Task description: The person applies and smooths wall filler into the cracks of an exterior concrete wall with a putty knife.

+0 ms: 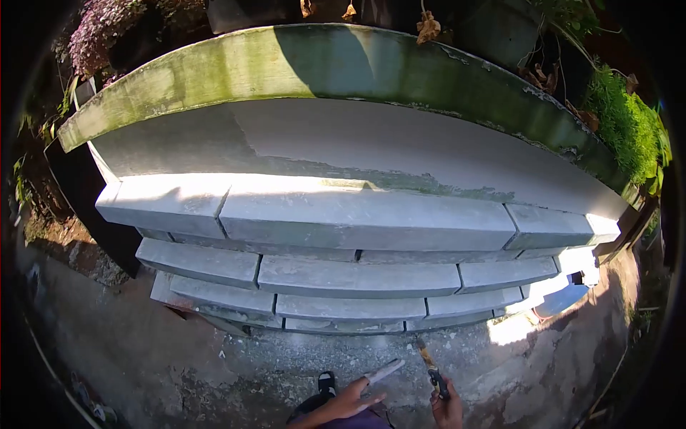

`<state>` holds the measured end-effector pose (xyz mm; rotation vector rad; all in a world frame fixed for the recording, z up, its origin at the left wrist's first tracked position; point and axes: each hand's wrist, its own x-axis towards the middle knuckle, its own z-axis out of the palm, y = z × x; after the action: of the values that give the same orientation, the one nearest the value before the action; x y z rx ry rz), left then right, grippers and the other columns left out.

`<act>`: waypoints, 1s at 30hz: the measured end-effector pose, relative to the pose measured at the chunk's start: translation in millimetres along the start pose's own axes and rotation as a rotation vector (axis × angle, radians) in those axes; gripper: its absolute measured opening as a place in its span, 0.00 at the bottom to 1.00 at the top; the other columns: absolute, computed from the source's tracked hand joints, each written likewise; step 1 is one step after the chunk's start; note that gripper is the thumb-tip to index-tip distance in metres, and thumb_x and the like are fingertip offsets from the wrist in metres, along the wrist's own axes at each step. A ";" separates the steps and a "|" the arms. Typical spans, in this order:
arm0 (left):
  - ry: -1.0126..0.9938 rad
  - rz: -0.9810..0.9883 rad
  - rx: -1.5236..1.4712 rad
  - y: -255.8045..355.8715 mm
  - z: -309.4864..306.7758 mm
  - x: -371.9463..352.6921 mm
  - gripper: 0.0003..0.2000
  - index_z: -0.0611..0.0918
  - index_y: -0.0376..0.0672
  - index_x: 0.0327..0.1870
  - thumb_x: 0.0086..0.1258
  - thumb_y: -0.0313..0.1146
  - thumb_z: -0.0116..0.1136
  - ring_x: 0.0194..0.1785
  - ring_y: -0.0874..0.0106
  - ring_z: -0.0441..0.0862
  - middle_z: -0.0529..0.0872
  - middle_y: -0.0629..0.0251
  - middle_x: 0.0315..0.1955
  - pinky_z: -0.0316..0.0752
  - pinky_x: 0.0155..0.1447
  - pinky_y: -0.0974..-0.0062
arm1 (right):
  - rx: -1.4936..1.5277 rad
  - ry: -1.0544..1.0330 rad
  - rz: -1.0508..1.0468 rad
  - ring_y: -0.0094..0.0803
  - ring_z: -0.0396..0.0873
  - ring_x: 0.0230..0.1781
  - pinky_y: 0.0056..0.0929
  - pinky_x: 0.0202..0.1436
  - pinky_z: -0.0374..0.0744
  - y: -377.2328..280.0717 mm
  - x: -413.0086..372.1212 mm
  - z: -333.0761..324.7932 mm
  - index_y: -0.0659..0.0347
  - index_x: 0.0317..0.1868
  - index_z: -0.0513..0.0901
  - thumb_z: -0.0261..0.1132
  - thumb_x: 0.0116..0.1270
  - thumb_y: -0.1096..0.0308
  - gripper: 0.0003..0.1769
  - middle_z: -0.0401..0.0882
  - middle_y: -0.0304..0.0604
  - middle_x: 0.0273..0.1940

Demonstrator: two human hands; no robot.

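A moss-stained concrete ledge (214,71) curves above the stepped block wall (357,275), with feathery green foliage (622,121) by the ledge's right end. Sunlight (511,330) brightens the wall's lower right corner; the stained concrete floor (136,350) lies mostly in shade.

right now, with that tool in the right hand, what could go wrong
The tool in the right hand appears near the left hand, so a slip might nick it. The stepped blocks have edges that could scrape knuckles. The rough, flecked ground may make footing less sure.
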<state>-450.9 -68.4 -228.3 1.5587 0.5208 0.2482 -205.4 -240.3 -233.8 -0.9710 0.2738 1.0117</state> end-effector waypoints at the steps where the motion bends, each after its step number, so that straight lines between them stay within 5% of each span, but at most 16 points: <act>1: 0.118 0.064 -0.158 -14.7 11.9 -2.2 0.32 0.62 0.31 0.77 0.78 0.33 0.60 0.70 0.64 0.72 0.75 0.50 0.65 0.72 0.69 0.67 | -0.062 0.020 0.013 0.28 0.80 0.41 0.24 0.40 0.79 1.2 -6.4 2.6 0.70 0.60 0.78 0.58 0.81 0.65 0.17 0.83 0.46 0.49; 3: 0.280 0.138 -0.581 -19.0 28.5 -12.9 0.30 0.61 0.33 0.77 0.76 0.20 0.56 0.70 0.68 0.72 0.75 0.60 0.67 0.73 0.70 0.68 | -0.191 0.051 0.032 0.26 0.77 0.39 0.25 0.38 0.76 1.4 -18.6 4.8 0.66 0.60 0.79 0.58 0.81 0.61 0.18 0.82 0.41 0.45; 7: 0.517 0.093 -0.744 -17.7 45.4 -28.6 0.23 0.70 0.30 0.69 0.76 0.25 0.62 0.66 0.72 0.77 0.80 0.58 0.63 0.73 0.69 0.73 | -0.304 0.030 -0.012 0.26 0.78 0.42 0.29 0.42 0.77 4.5 -34.8 -17.9 0.60 0.60 0.80 0.57 0.82 0.54 0.20 0.82 0.38 0.44; 13: 0.803 -0.094 -0.525 -34.4 86.6 -76.3 0.15 0.81 0.32 0.56 0.77 0.34 0.63 0.49 0.80 0.83 0.89 0.66 0.46 0.76 0.53 0.78 | -0.545 0.176 -0.057 0.29 0.79 0.50 0.34 0.53 0.77 40.5 -76.8 -61.2 0.58 0.61 0.80 0.55 0.82 0.50 0.23 0.83 0.37 0.50; 16: 0.842 -0.142 -0.479 -76.8 95.5 -102.9 0.15 0.82 0.32 0.54 0.78 0.36 0.62 0.48 0.80 0.83 0.89 0.66 0.44 0.76 0.52 0.79 | -0.588 0.092 0.006 0.28 0.79 0.50 0.34 0.52 0.76 68.6 -53.3 -136.2 0.58 0.60 0.80 0.55 0.82 0.49 0.22 0.82 0.36 0.51; 20: 0.962 0.031 -0.494 -62.5 77.5 -123.6 0.14 0.82 0.31 0.55 0.78 0.33 0.61 0.49 0.77 0.83 0.89 0.64 0.47 0.76 0.54 0.76 | -0.565 0.099 0.073 0.28 0.78 0.50 0.33 0.51 0.76 73.2 -66.6 -118.1 0.58 0.60 0.80 0.57 0.81 0.50 0.22 0.81 0.37 0.51; 23: 1.039 -0.040 -0.320 -104.4 59.3 -135.1 0.14 0.82 0.30 0.51 0.77 0.34 0.63 0.45 0.76 0.84 0.89 0.60 0.43 0.77 0.50 0.74 | -0.868 0.013 0.107 0.26 0.78 0.49 0.31 0.48 0.75 73.2 -45.7 -125.5 0.58 0.63 0.79 0.59 0.79 0.50 0.23 0.80 0.38 0.50; 26: 1.135 -0.078 -0.198 -111.9 34.8 -149.0 0.16 0.81 0.30 0.42 0.74 0.38 0.65 0.37 0.77 0.79 0.86 0.61 0.33 0.74 0.41 0.71 | -1.699 -0.081 -0.311 0.25 0.77 0.46 0.29 0.47 0.75 69.0 -58.4 -83.1 0.59 0.66 0.78 0.63 0.77 0.53 0.24 0.79 0.36 0.48; 29: 1.142 -0.195 -0.167 -134.7 7.9 -175.7 0.16 0.81 0.30 0.43 0.74 0.38 0.65 0.37 0.76 0.78 0.85 0.61 0.34 0.74 0.41 0.70 | -0.901 -0.227 -0.098 0.26 0.79 0.48 0.27 0.51 0.77 90.0 -34.5 -64.7 0.60 0.67 0.77 0.63 0.76 0.54 0.26 0.81 0.38 0.50; 30: 1.142 -0.220 -0.168 -142.6 -0.7 -184.3 0.15 0.80 0.29 0.47 0.75 0.36 0.65 0.40 0.75 0.80 0.86 0.59 0.38 0.75 0.44 0.70 | -0.850 -0.285 -0.057 0.27 0.80 0.50 0.27 0.53 0.77 94.4 -27.9 -52.9 0.62 0.67 0.78 0.64 0.76 0.56 0.26 0.81 0.39 0.51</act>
<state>-635.8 -156.5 -339.3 1.0617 1.4953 0.9982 -285.3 -282.2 -299.7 -1.5556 -0.4629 1.2192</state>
